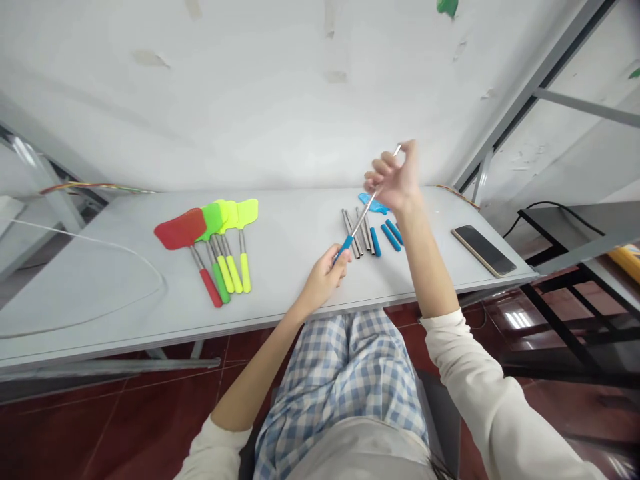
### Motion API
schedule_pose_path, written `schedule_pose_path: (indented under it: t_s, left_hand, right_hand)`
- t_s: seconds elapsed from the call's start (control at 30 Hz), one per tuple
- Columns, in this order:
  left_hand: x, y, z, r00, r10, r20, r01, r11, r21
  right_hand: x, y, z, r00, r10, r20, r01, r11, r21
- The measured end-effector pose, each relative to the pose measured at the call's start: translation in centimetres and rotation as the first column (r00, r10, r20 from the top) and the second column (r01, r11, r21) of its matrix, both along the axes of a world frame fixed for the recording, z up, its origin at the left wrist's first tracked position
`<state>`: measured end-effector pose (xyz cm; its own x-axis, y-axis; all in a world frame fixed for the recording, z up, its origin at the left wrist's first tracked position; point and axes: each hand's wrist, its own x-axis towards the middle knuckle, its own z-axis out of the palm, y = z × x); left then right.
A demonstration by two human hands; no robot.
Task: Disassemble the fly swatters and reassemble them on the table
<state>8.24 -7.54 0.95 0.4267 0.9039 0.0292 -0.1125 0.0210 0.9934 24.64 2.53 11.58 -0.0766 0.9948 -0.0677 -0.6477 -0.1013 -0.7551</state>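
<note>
My left hand (326,275) is closed round the blue handle (344,247) of a thin metal telescopic rod (361,219), low over the table. The rod slants up and to the right. My right hand (395,177) is raised at its upper end, fingers curled about the metal; its exact grip is partly hidden. On the table behind the rod lie several bare metal rods (369,241), loose blue handles (390,237) and a blue fly swatter head (374,204), partly covered by my right hand and the rod.
At the left lie several fly swatters: a red one (181,230), a green one (213,221) and yellow ones (246,213). A phone (483,250) rests at the right end of the grey table (295,220). A white cable (125,248) loops over the left side. Metal frame posts (533,93) flank the table.
</note>
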Motion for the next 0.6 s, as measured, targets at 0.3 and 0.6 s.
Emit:
schedule_pose_path:
  t_s: [0.3, 0.6]
  left_hand:
    - [-0.3, 1.1, 0.9, 0.994, 0.068, -0.083, -0.073, 0.995, -0.061]
    - [-0.8, 4.5, 0.9, 0.585, 0.384, -0.714, -0.035, 0.892, 0.451]
  right_hand:
    - [-4.0, -1.3, -5.2, 0.992, 0.121, 0.041, -0.117, 0.989, -0.093]
    - [-5.7, -1.5, -4.9, 0.979, -0.202, -0.021, 0.202, 0.979, -0.011]
